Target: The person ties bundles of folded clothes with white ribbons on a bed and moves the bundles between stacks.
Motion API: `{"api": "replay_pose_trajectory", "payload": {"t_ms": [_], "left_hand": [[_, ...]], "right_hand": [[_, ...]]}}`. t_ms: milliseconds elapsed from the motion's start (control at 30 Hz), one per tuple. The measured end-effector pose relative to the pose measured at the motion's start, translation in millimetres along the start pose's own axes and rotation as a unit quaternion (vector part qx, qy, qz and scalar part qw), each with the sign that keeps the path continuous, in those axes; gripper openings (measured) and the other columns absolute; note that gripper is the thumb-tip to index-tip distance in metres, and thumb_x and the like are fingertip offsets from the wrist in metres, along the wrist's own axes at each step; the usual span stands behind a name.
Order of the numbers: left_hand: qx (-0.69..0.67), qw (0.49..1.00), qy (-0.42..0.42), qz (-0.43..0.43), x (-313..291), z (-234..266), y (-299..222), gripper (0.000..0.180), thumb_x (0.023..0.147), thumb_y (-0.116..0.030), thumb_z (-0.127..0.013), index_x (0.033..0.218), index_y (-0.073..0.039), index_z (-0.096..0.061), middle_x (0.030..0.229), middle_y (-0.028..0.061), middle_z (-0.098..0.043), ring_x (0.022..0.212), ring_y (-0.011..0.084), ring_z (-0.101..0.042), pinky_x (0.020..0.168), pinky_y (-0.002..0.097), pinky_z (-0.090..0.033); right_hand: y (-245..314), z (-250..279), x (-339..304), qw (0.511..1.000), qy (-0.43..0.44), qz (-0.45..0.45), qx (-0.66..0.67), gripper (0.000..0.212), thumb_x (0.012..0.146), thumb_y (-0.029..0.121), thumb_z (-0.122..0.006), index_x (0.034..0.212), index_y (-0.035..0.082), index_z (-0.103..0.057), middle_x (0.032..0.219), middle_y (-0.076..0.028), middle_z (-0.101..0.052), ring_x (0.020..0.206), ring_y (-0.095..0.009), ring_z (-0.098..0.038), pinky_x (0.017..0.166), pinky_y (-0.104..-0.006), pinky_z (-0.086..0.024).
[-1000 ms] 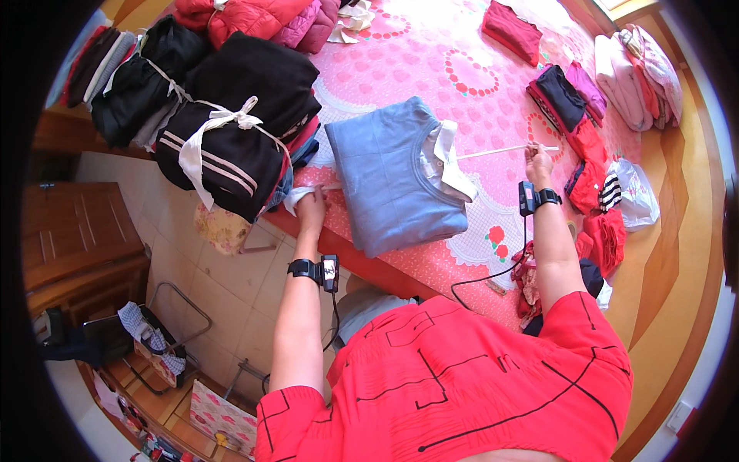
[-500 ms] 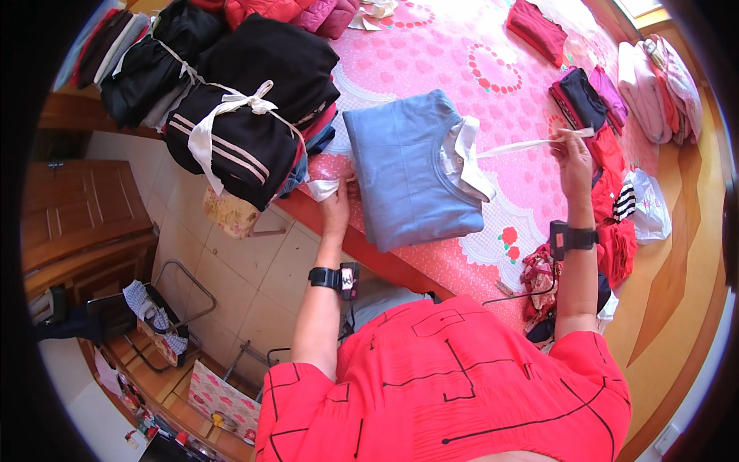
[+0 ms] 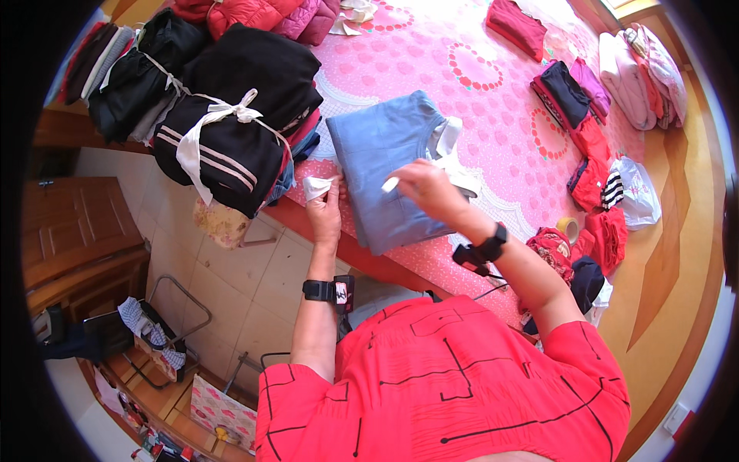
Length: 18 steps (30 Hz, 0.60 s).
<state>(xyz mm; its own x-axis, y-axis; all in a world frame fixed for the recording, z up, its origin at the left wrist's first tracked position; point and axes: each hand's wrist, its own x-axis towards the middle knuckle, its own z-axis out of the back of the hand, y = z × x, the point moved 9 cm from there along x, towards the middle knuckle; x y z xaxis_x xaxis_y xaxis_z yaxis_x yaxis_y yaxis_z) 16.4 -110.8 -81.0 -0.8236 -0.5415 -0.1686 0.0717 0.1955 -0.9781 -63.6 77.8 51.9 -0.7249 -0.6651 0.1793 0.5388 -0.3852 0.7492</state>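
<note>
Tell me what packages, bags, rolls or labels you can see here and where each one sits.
Tied bundle: dark folded clothes bound with a white ribbon bow, on the bed's left edge.
Plastic bag: whitish, crumpled, at the bed's right side beside red clothes.
Tape roll: small tan ring, on the bed near the right forearm.
Gift bag: floral, pale, on the floor at lower left.

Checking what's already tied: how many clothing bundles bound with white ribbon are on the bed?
2: the black striped bundle with a white bow at the bed's left edge, and a dark bundle behind it. Others may be hidden.
</note>
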Motion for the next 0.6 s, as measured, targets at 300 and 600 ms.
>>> {"api": "replay_pose_trajectory", "payload": {"t_ms": [300,600], "left_hand": [[-0.213,0.972,0.007,0.102,-10,-10,8,0.024,0.095,-0.022,-0.055,0.099,0.000,-0.066,0.078,-0.0015,-0.060,0.068,0.0057,-0.051,0.063,0.0195,-0.042],[-0.066,0.992,0.108,0.009,-7,-13,-25,0.022,0.095,-0.018,-0.055,0.087,-0.001,-0.067,0.066,-0.0039,-0.052,0.059,0.0043,-0.044,0.054,0.0191,-0.035]], "right_hand": [[-13,-46,20,0.991,0.033,-0.120,-0.053,0.017,0.087,0.020,-0.057,0.084,0.004,-0.064,0.074,-0.012,-0.064,0.072,-0.030,-0.062,0.066,-0.0385,-0.048],[-6,-72,17,0.975,0.001,-0.082,-0.205,0.018,0.085,0.021,-0.056,0.076,0.006,-0.059,0.075,-0.013,-0.063,0.079,-0.031,-0.061,0.070,-0.0412,-0.048]]}}
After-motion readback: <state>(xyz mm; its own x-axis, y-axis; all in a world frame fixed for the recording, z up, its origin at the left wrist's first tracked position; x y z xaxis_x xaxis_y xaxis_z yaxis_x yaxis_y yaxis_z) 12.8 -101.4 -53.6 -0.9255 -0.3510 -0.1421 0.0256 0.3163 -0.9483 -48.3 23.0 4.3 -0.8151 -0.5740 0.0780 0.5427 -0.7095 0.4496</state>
